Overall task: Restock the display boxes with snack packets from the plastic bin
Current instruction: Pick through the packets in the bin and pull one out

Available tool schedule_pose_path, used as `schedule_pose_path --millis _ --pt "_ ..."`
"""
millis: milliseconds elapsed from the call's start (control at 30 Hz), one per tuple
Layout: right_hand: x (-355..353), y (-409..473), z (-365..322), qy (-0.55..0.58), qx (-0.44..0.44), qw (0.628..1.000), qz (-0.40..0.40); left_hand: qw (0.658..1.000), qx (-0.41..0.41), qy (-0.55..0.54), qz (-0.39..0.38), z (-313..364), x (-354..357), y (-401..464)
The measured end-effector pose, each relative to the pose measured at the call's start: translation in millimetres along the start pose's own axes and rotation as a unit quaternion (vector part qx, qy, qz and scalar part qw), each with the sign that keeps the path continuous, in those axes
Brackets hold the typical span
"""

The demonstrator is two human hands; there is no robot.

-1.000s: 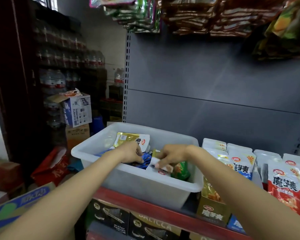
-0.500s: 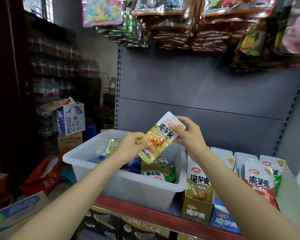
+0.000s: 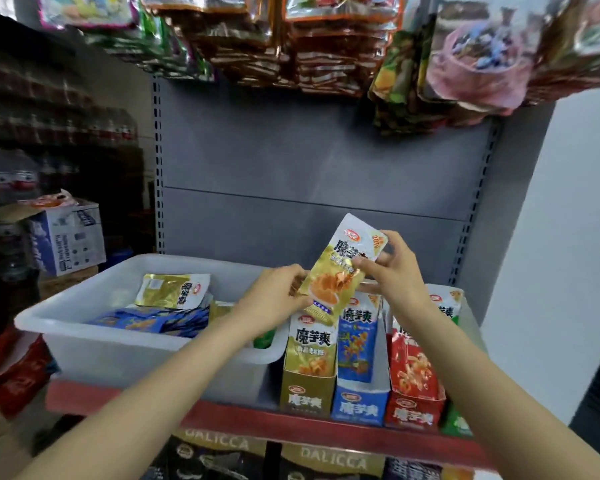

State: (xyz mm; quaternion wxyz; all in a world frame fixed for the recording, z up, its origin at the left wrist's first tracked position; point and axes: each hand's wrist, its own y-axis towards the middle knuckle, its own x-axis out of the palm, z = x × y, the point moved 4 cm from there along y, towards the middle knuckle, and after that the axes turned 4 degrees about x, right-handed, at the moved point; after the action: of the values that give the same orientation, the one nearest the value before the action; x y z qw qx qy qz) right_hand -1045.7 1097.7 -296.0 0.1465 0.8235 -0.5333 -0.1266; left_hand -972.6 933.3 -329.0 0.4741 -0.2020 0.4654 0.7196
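While both hands hold the gold packet (image 3: 340, 271) tilted above the display boxes, the job is to square it up before lowering it. The left hand (image 3: 274, 299) pinches its lower edge, thumb in front; the right hand (image 3: 392, 268) pinches the upper right side between thumb and fingers. It hangs just over the gold box (image 3: 307, 393), the leftmost of the row, beside the bin (image 3: 118, 351), which holds more gold and blue packets. I judge the gold box to be the matching slot, since its front and the packets standing in it carry the same colour. To do this well, turn the packet upright with the print facing out, then slide it straight down among those already standing so it does not buckle or catch the box's front lip. Keep it clear of the blue box (image 3: 359, 403) next door
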Motion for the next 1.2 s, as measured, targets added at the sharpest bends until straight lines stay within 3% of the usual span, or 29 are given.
schedule_pose_path --millis 100,200,333,467,767,900,967,1100,1200 --pt "0 0 9 -0.081 -0.028 0.996 -0.012 0.999 -0.028 -0.009 -0.039 -12 5 -6" --pt "9 -3 16 -0.159 -0.054 0.985 -0.046 0.997 -0.044 -0.058 -0.027 -17 3 -12" --pt "24 -12 25 -0.321 -0.079 0.939 -0.098 0.993 -0.059 -0.100 0.004 -20 2 -16" --pt "29 -18 29 -0.398 -0.070 0.907 -0.117 0.991 -0.070 -0.112 0.008 -21 3 -16" --pt "39 -14 21 -0.459 -0.095 0.874 -0.131 0.990 -0.080 -0.115 0.018 -24 -1 -17" --pt "56 -5 5 -0.402 -0.154 0.899 -0.079 0.990 -0.097 -0.073 0.075 -45 -24 -19" --pt "78 -1 -3 -0.377 -0.176 0.905 -0.090 0.988 -0.122 -0.046 0.084 -64 -39 -20" --pt "148 10 9 -0.460 -0.161 0.846 -0.216 0.981 -0.185 0.033 0.043 -114 -59 -24" --pt "189 13 36 -0.533 -0.077 0.778 -0.323 0.972 -0.221 0.081 -0.017 -142 -68 -31"
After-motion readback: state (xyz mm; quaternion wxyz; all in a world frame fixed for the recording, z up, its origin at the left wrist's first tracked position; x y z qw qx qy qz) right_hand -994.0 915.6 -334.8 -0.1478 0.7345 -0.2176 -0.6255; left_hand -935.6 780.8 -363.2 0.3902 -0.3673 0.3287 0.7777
